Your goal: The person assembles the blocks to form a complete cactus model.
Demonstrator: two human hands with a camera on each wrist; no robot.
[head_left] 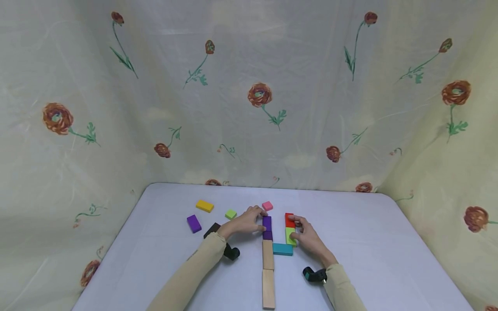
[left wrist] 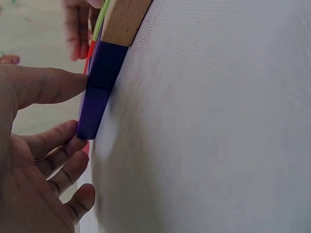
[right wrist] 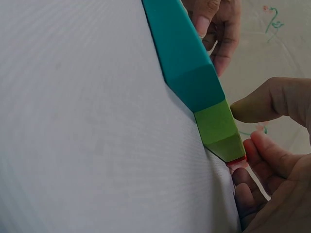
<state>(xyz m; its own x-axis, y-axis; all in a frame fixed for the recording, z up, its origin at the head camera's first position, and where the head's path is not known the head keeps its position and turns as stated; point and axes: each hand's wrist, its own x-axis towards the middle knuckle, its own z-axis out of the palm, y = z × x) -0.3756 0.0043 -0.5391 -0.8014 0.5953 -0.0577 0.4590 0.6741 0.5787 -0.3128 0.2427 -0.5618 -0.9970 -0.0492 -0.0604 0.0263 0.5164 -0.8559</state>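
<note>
A purple block (head_left: 266,222) lies at the far end of a row, with a darker purple block (left wrist: 108,63) against its near end and wooden blocks (head_left: 268,255) following. My left hand (head_left: 246,221) holds the purple block, thumb along its side close to the seam and fingertips at its far end. To the right, a red block (head_left: 289,219) meets a green block (head_left: 290,236), whose near end is by a teal block (head_left: 282,249) lying crosswise. My right hand (head_left: 310,237) touches this pair, thumb at the green block and fingers, loosely bent, around the red one.
Farther left on the white table (head_left: 167,263) lie a yellow block (head_left: 204,206), another purple block (head_left: 194,223) and a small lime block (head_left: 231,214). Beyond the left hand sits a pink block (head_left: 267,206). A flowered curtain (head_left: 295,142) hangs behind the table.
</note>
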